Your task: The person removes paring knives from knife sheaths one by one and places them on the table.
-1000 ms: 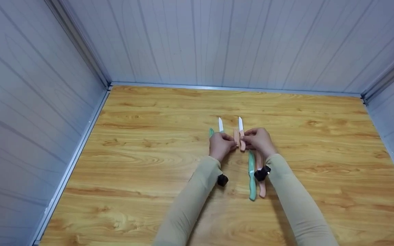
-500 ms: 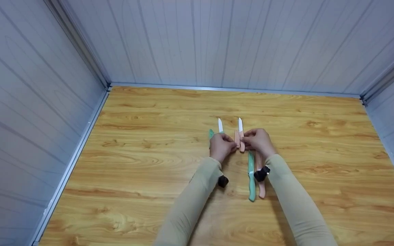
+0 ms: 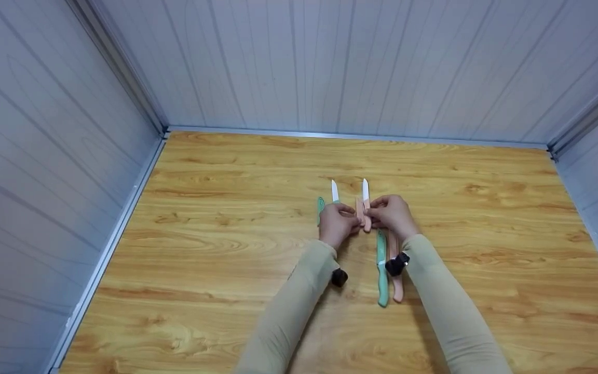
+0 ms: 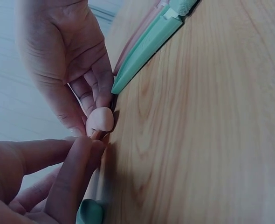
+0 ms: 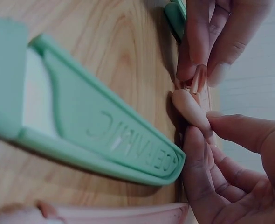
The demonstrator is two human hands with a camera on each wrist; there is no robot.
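My left hand point(image 3: 336, 223) pinches a small pink knife sheath point(image 3: 358, 206) between thumb and fingers. Right beside it, a small pink paring knife point(image 3: 365, 189) with a bare white blade points away from me. My right hand point(image 3: 393, 215) pinches that knife by its handle point(image 5: 190, 108). Sheath and knife lie side by side at the tabletop, the blade outside the sheath. Left of these is a small green knife point(image 3: 335, 190), also with a bare white blade, its handle mostly hidden behind my left hand. A small green sheath point(image 3: 321, 204) lies next to it.
A larger green knife point(image 3: 382, 285) in its sheath, marked CERAMIC in the right wrist view, lies nearer me below my right hand. Alongside it is a larger sheathed pink knife point(image 3: 398, 292), partly covered by the wrist camera. Pale panel walls point(image 3: 288, 67) enclose the wooden table point(image 3: 216, 291).
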